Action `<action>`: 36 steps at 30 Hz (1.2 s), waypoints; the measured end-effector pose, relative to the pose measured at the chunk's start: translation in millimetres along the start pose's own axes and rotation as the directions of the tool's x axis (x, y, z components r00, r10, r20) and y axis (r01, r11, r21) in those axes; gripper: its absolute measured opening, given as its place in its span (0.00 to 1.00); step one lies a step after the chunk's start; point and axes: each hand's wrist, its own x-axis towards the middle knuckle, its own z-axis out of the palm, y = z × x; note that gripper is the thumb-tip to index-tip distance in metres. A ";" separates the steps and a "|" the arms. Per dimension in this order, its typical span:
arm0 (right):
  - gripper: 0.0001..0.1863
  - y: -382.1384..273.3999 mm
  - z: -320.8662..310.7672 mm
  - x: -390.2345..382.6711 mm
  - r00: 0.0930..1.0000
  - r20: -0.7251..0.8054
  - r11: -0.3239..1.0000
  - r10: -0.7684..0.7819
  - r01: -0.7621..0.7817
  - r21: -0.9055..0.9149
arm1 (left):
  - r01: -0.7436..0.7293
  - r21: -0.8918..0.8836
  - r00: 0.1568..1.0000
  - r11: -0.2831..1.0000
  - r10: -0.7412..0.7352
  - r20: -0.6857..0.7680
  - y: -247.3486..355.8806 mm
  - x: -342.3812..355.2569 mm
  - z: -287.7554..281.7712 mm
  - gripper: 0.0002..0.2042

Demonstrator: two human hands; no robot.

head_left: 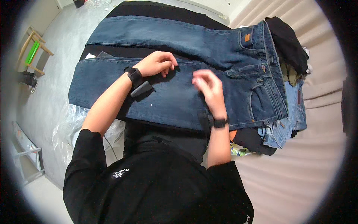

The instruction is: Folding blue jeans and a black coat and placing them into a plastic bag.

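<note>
A pair of dark blue jeans (167,100) lies spread across a table under a black cover (167,12), its waistband to the right and its legs running left. My left hand (156,64) hovers over the upper edge of the nearer leg, its fingers loosely bent and apart with a shadow beneath them. Farther right, my right hand (210,87) is raised above the same leg, fingers curved toward the left hand and their tips blurred. I see nothing held in either hand. Each wrist wears a black band with a small dark box beside it.
Behind the waistband sits a heap of folded clothes, with a black garment (287,41) and light blue denim (279,132). Beige curtains (309,164) hang at the right. Clear plastic wrapping (69,128) lies at the left, near a wooden stool frame (35,52).
</note>
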 end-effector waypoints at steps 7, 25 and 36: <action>0.11 14.4 -13.7 -150.6 0.739 0.607 0.793 0.292 -0.542 0.277 | 0.000 0.011 0.998 1.000 -0.001 0.055 4.8 4.4 2.6 0.07; 0.25 192.5 -122.6 -234.6 0.755 -0.234 0.587 0.612 -0.632 -0.506 | 0.006 0.051 0.999 0.999 -0.009 0.046 7.8 -0.5 4.0 0.08; 0.26 200.2 -113.6 -121.8 0.807 -0.063 0.691 0.587 -0.540 -0.480 | 0.018 0.019 0.998 1.000 -0.019 0.055 -3.0 0.6 0.3 0.07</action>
